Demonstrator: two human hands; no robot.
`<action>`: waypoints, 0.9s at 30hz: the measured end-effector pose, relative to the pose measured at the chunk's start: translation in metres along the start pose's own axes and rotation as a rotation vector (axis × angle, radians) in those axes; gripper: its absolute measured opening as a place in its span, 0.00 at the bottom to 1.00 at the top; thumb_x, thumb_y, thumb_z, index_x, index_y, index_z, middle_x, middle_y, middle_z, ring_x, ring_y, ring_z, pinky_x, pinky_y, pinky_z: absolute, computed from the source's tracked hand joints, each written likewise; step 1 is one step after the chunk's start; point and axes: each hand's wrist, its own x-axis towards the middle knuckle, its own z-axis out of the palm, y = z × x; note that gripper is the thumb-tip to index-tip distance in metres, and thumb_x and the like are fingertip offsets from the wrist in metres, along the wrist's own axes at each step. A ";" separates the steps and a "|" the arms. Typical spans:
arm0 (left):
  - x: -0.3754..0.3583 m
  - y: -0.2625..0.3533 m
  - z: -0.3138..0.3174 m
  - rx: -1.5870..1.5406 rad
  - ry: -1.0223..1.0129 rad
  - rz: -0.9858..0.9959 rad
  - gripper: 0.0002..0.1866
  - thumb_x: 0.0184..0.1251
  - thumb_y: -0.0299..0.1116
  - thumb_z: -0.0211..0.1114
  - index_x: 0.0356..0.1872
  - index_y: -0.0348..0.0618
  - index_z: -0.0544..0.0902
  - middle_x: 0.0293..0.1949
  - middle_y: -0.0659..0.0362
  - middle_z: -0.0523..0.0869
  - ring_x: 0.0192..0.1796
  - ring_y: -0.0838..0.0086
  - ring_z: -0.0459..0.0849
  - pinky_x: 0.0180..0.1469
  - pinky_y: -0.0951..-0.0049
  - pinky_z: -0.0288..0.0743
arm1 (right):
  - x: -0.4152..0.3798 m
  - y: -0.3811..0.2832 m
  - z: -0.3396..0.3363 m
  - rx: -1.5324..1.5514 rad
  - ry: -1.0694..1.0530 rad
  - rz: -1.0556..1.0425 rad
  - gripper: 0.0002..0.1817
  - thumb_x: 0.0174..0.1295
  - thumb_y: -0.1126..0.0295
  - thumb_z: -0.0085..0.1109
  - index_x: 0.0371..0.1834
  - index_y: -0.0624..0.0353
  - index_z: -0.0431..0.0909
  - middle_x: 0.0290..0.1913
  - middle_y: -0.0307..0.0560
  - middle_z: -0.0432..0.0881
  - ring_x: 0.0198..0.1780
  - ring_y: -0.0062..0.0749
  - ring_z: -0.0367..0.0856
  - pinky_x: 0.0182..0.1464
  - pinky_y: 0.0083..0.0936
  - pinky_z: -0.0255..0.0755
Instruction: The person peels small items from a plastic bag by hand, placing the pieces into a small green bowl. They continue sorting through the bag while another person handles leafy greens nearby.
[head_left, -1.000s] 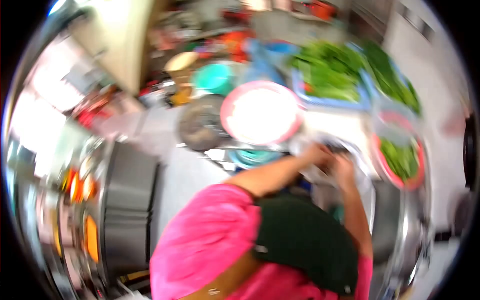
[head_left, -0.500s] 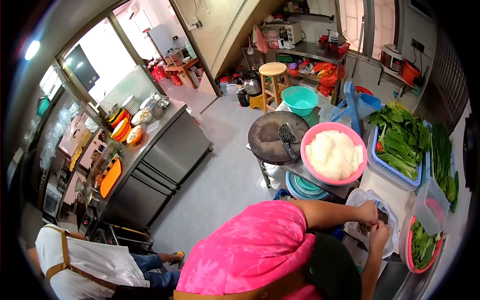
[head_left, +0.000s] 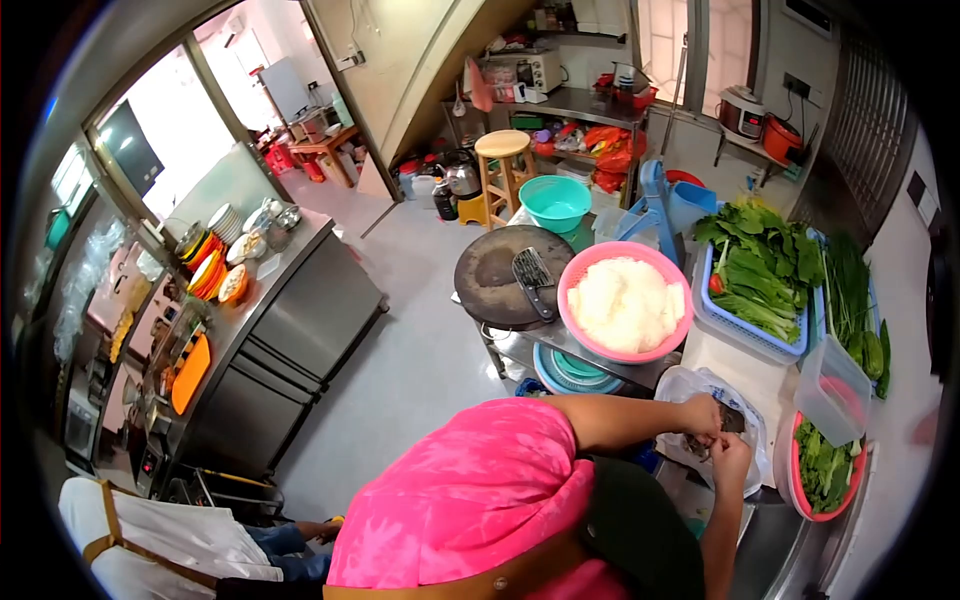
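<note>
Grip of left hand (head_left: 703,415) and right hand (head_left: 732,458) comes together beside a dark piece (head_left: 734,418); whether it is closed, I cannot tell. This piece is over the white bag (head_left: 678,386), near right.

The whitish bag (head_left: 682,383) at lower right was thin, crinkled plastic; the pink basin (head_left: 600,343), smooth plastic. The round block (head_left: 488,282) at centre looked matt and rough, the surface (head_left: 318,312) at left smooth, dully shining metal.
</note>
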 end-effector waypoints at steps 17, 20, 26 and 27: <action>-0.009 0.009 0.017 0.920 0.163 0.774 0.07 0.35 0.35 0.63 0.18 0.44 0.80 0.25 0.52 0.81 0.31 0.59 0.80 0.32 0.61 0.73 | -0.001 0.020 0.006 0.677 0.068 0.458 0.07 0.54 0.78 0.44 0.23 0.62 0.72 0.16 0.39 0.73 0.14 0.17 0.67 0.15 0.13 0.60; -0.013 0.017 0.011 0.833 -0.017 0.621 0.05 0.37 0.33 0.62 0.18 0.45 0.79 0.25 0.54 0.81 0.31 0.60 0.80 0.33 0.63 0.73 | -0.001 0.033 0.008 0.664 0.125 0.545 0.07 0.55 0.77 0.44 0.23 0.61 0.73 0.16 0.39 0.73 0.13 0.17 0.67 0.14 0.12 0.60; -0.004 -0.003 -0.002 0.594 0.063 0.475 0.07 0.38 0.33 0.59 0.17 0.41 0.80 0.18 0.49 0.79 0.23 0.57 0.79 0.27 0.62 0.72 | -0.019 0.035 0.017 -0.163 0.135 0.048 0.14 0.44 0.82 0.45 0.32 0.60 0.79 0.31 0.50 0.80 0.35 0.41 0.77 0.39 0.30 0.71; -0.002 -0.004 -0.004 0.583 0.009 0.468 0.08 0.38 0.34 0.59 0.17 0.40 0.80 0.18 0.48 0.78 0.22 0.56 0.78 0.26 0.62 0.72 | -0.015 0.013 0.019 -0.118 0.175 0.037 0.16 0.42 0.82 0.45 0.34 0.58 0.80 0.35 0.52 0.80 0.41 0.44 0.77 0.45 0.32 0.69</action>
